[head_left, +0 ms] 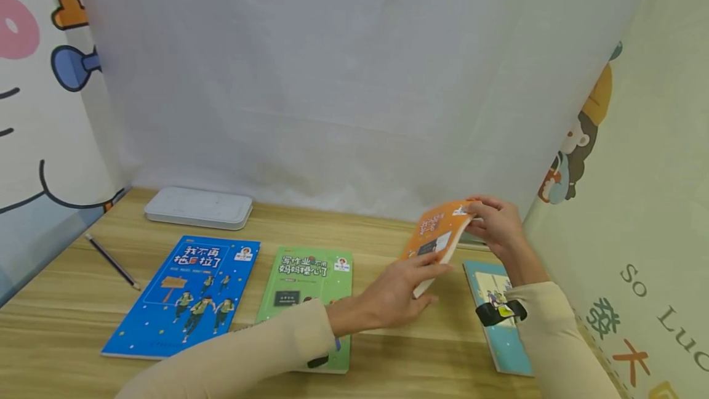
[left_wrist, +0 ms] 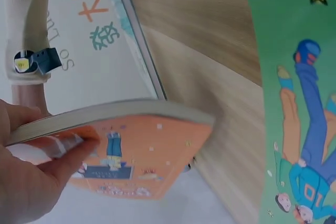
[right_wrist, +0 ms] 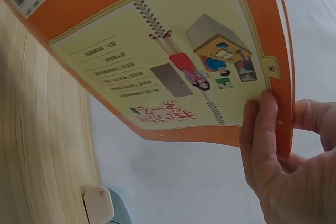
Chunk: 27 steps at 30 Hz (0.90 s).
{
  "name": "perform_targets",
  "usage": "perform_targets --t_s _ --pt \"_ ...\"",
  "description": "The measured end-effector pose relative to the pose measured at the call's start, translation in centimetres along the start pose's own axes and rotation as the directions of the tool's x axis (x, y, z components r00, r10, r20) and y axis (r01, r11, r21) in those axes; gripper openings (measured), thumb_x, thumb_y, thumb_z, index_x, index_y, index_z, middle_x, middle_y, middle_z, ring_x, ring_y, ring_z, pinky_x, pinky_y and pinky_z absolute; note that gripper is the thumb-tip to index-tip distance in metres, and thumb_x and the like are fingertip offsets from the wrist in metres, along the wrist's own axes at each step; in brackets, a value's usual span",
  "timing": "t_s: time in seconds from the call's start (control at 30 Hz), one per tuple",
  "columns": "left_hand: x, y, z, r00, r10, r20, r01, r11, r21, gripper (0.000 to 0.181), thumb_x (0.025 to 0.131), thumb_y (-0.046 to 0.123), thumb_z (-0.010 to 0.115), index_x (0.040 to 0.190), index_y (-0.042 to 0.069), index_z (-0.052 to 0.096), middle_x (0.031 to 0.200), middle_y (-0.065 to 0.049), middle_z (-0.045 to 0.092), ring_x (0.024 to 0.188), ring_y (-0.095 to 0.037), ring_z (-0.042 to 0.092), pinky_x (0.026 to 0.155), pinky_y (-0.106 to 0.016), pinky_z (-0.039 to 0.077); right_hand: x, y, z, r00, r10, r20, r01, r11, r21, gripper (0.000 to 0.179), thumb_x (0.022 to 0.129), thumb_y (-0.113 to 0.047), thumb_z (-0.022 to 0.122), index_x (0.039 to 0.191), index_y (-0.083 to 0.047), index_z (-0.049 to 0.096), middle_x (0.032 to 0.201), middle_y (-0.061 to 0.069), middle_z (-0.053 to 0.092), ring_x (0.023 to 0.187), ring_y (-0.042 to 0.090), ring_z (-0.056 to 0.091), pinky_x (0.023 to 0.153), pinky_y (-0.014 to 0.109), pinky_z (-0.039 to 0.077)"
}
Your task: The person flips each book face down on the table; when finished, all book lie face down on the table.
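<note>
An orange book (head_left: 434, 231) is held tilted above the table between both hands, its printed back cover (right_wrist: 173, 72) facing the right wrist camera. My left hand (head_left: 394, 294) grips its near edge, fingers over the front cover and thumb beneath. The far upper corner is pinched by my right hand (head_left: 498, 226), with fingers against the back cover. Left of the orange book, a green book (head_left: 310, 276) lies flat, partly covered by my left forearm. A light-blue book (head_left: 490, 288) lies under my right wrist.
A blue book (head_left: 194, 294) lies flat on the left of the wooden table (head_left: 61, 325). A pencil (head_left: 113, 261) is beside it, and a pale flat case (head_left: 199, 207) sits at the back. White cloth (head_left: 332, 79) hangs behind; a printed curtain (head_left: 626, 202) borders the right.
</note>
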State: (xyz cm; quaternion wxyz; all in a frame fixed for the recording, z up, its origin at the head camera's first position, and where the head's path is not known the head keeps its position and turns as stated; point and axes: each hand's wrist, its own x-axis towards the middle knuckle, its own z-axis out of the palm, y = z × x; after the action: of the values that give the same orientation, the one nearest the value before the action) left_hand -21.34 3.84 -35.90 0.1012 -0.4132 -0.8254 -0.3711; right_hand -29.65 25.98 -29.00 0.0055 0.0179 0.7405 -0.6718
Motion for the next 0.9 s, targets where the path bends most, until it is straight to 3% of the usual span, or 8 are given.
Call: perform_targets --t_s 0.1,0.2,0.43,0.53,0.67,0.77,0.9 --pt "0.2 -0.3 -0.2 1.0 -0.008 -0.004 0.007 0.998 -0.056 0.047 0.091 0.002 0.07 0.136 0.01 0.062 0.144 -0.014 0.057 0.092 -0.016 0.069 0.053 -0.011 0.032 0.0 -0.1 0.1 1.0 -0.019 -0.006 0.018 0.998 -0.053 0.029 0.097 -0.008 0.057 0.123 0.002 0.053 0.085 -0.007 0.066 0.071 0.005 0.07 0.069 0.021 0.06" --pt "0.2 -0.5 -0.5 0.999 -0.033 -0.008 0.032 0.993 -0.114 0.048 0.09 -0.004 0.068 0.136 0.009 0.062 0.137 -0.013 0.063 0.074 -0.011 0.057 0.049 -0.01 0.031 0.0 -0.1 0.2 0.999 -0.037 0.001 0.037 0.992 -0.118 0.033 0.096 -0.009 0.056 0.126 0.005 0.052 0.085 -0.007 0.065 0.072 0.004 0.07 0.069 0.021 0.06" --pt "0.2 -0.9 -0.7 0.996 -0.065 -0.054 0.052 0.976 -0.21 0.048 0.089 -0.011 0.063 0.133 0.006 0.064 0.129 -0.016 0.067 0.057 -0.004 0.04 0.046 -0.011 0.027 0.3 -0.3 0.5 0.999 -0.036 0.012 0.038 0.985 -0.169 0.035 0.097 -0.009 0.054 0.126 0.011 0.051 0.083 -0.004 0.064 0.068 0.004 0.069 0.067 0.021 0.06" --pt "0.2 -1.0 -0.7 0.994 -0.076 -0.084 0.055 0.971 -0.234 0.048 0.088 -0.013 0.061 0.132 0.006 0.065 0.128 -0.016 0.068 0.055 -0.005 0.034 0.046 -0.012 0.023 0.5 -0.3 0.7 0.999 -0.032 0.016 0.035 0.983 -0.18 0.036 0.098 -0.01 0.053 0.126 0.012 0.049 0.081 -0.005 0.065 0.067 0.004 0.069 0.066 0.021 0.06" --pt "0.1 -1.2 -0.6 0.989 -0.077 -0.127 0.042 0.964 -0.261 0.051 0.084 -0.018 0.058 0.13 0.003 0.066 0.127 -0.017 0.068 0.07 -0.011 0.049 0.049 -0.014 0.023 0.7 -0.2 0.7 0.999 -0.04 0.032 0.045 0.977 -0.208 0.038 0.098 -0.012 0.053 0.127 0.012 0.048 0.078 -0.005 0.064 0.064 0.004 0.068 0.067 0.022 0.06" --pt "0.0 -1.3 -0.5 0.984 -0.088 -0.155 0.039 0.955 -0.296 0.053 0.082 -0.02 0.055 0.13 0.001 0.066 0.128 -0.019 0.067 0.075 -0.013 0.05 0.05 -0.015 0.024 0.9 -0.1 0.8 0.998 -0.048 0.05 0.059 0.97 -0.237 0.037 0.098 -0.015 0.056 0.124 0.01 0.051 0.078 -0.002 0.061 0.063 0.006 0.067 0.067 0.024 0.061" --pt "-0.1 -1.6 -0.3 0.979 -0.115 -0.166 0.054 0.942 -0.333 0.054 0.083 -0.02 0.054 0.131 0.002 0.065 0.13 -0.019 0.066 0.058 -0.007 0.031 0.048 -0.016 0.022 1.0 0.0 0.8 0.997 -0.045 0.055 0.059 0.959 -0.279 0.033 0.098 -0.019 0.058 0.119 0.006 0.053 0.076 0.0 0.058 0.061 0.007 0.066 0.066 0.026 0.061"
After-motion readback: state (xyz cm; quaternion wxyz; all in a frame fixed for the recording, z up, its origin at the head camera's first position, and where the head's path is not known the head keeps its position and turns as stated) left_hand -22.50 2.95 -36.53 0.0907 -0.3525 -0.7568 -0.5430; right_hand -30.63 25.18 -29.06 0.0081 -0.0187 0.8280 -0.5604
